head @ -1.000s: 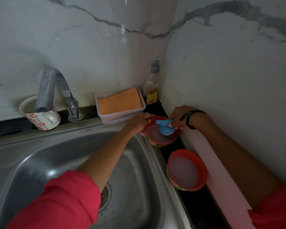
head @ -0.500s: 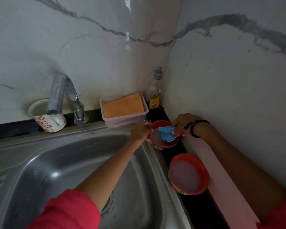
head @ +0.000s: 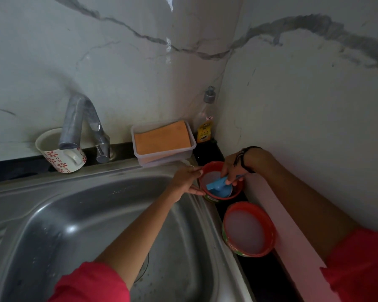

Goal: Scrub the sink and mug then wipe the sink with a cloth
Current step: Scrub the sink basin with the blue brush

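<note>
Both hands are working the far red tub (head: 207, 194) right of the sink (head: 79, 214): left hand (head: 184, 180) gripping its rim, right hand (head: 232, 171) pinching the blue scoop (head: 218, 188) inside, handle pointing left.

Left hand (head: 187, 182) steadies red tub (head: 207, 168); right hand (head: 232, 171) grips blue scoop (head: 219, 186), apparently.

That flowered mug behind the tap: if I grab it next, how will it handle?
The flowered mug looks ceramic, so probably rigid, fairly heavy for its size, and breakable against the steel sink. Its glazed surface may be slippery if wet. It stands tucked behind the tap spout, so lifting straight up would likely knock it; slide it sideways first.
</note>
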### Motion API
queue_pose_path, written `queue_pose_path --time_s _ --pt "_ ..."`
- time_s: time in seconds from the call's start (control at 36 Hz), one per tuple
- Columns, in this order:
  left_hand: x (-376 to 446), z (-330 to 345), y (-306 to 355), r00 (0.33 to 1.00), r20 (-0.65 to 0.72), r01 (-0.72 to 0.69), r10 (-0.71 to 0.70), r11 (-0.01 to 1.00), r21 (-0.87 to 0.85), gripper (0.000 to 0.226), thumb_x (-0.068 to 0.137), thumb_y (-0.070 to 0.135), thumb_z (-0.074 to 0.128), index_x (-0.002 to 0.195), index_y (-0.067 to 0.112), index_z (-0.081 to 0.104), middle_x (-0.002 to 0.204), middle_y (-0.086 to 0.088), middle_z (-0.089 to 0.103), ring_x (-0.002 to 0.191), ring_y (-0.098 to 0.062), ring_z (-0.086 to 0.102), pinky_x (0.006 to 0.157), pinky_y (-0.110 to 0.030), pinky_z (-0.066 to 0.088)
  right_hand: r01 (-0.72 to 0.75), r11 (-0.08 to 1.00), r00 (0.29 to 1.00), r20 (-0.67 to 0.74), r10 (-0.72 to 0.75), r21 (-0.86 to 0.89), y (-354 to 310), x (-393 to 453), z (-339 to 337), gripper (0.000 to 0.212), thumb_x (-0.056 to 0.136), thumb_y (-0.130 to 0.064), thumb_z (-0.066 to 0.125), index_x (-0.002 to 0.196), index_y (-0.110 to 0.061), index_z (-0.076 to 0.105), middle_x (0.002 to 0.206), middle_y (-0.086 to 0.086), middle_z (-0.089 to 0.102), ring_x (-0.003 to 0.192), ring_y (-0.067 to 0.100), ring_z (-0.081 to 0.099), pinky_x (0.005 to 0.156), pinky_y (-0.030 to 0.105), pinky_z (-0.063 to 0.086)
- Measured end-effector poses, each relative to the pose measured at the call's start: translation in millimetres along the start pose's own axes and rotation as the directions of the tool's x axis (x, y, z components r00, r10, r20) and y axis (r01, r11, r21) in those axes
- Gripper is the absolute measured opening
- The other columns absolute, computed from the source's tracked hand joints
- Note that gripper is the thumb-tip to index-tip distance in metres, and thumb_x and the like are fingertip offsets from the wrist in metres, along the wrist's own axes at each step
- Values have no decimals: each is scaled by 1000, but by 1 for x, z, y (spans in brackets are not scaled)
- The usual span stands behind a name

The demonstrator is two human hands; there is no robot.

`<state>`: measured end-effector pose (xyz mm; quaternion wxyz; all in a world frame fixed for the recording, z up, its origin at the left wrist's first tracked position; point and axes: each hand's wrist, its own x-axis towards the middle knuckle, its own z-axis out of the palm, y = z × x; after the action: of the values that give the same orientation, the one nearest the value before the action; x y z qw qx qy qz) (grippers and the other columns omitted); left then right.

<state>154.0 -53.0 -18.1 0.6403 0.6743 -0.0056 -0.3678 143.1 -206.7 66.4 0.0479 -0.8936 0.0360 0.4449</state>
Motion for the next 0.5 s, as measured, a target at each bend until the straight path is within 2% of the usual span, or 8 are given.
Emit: queue_pose_path --time_s 0.06,0.11,0.17,0.22,0.28,0.36,0.42,0.5 --pt "0 -5 -2 1000 -5 10 -10 1000 -5 30 97 14 48 125 6 52 129 -20 51 102 -46 59 62 -37 55 26 999 1000 15 -27 41 0 -2 1 26 92 -26 56 111 -11 65 72 -5 58 61 7 54 55 16 43" --pt "-1 -13 -4 1000 1 20 -20 1000 -11 27 96 15 50 121 7 54 127 -20 53 100 -43 60 61 -39 56 71 988 997 8 -72 137 0 0 7 34 92 -25 56 123 -12 58 77 -6 58 71 9 52 56 17 42" --pt "-2 -20 -5 1000 8 18 -18 1000 -12 23 95 15 51 117 9 56 122 -18 55 90 -36 62 61 -41 56 89 969 996 -33 -84 232 -1 5 16 36 93 -22 54 128 -13 54 76 -8 56 68 5 50 56 17 41" --pt "-3 -24 -5 1000 13 16 -16 1000 -17 21 95 16 52 114 10 57 122 -18 56 83 -32 63 60 -40 57 102 945 993 -94 -77 311 -3 9 24 35 94 -20 54 128 -13 54 75 -7 56 66 5 50 55 18 40" --pt "-3 -26 -4 1000 7 14 -14 1000 -15 18 95 16 51 111 12 57 125 -19 55 87 -34 63 60 -39 58 117 921 983 -176 -54 371 -8 13 28 36 94 -20 53 130 -13 53 73 -6 56 62 6 49 50 17 40" --pt "-1 -28 0 999 -31 14 -15 999 -38 21 97 20 47 116 13 53 130 -17 52 90 -33 61 59 -34 59 131 893 946 -324 18 432 -22 19 29 34 96 -19 50 128 -8 54 81 3 61 55 5 45 39 7 36" --pt "1 -30 3 999 -42 17 -19 998 -57 23 98 24 46 119 14 50 132 -12 51 85 -30 64 62 -32 58 138 865 908 -410 83 482 -31 25 31 35 96 -19 49 129 -8 53 103 14 66 58 8 48 46 8 36" --pt "3 -33 1 999 -27 23 -24 1000 -12 31 98 18 45 129 13 45 130 -13 54 88 -29 65 70 -33 56 153 824 870 -470 150 546 -39 33 35 41 96 -20 50 135 -8 48 125 20 59 90 21 56 71 25 44"
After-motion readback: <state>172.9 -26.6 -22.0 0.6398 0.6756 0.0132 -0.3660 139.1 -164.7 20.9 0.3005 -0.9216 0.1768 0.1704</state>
